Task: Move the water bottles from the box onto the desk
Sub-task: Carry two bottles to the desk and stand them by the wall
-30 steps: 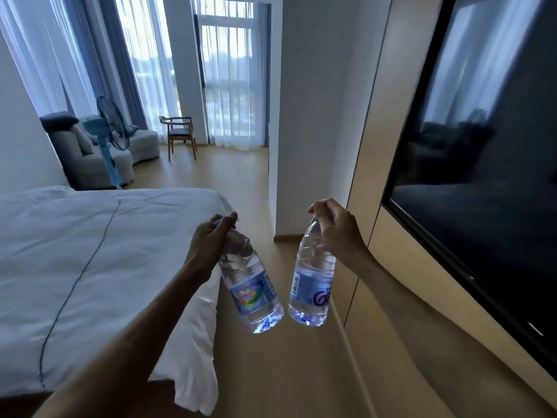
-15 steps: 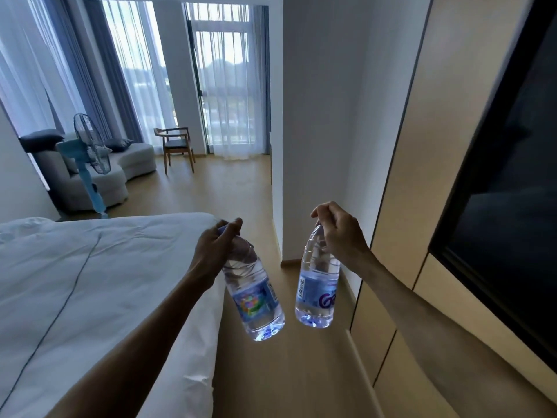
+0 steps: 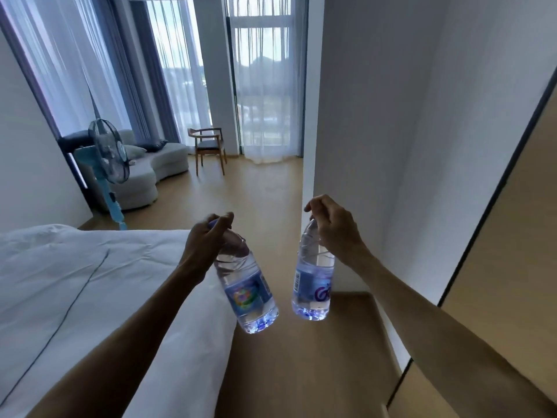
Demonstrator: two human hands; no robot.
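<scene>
Head view: white bed (image 3: 90,282) left, wood floor ahead, no desk or box visible. Left hand (image 3: 205,242) pinches left bottle (image 3: 247,285) by its neck, tilted; right hand (image 3: 334,227) pinches right bottle (image 3: 313,282), hanging near-vertical. Bottles close, apart.

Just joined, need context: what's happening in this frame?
A person is carrying two water bottles through a bedroom, one per hand. The left hand grips the left bottle by its neck, and the right hand holds the right bottle the same way. Both bottles hang in the air, apart, between the bed and the wall. No box or desk is in view, so neither bottle is set down yet.
</scene>
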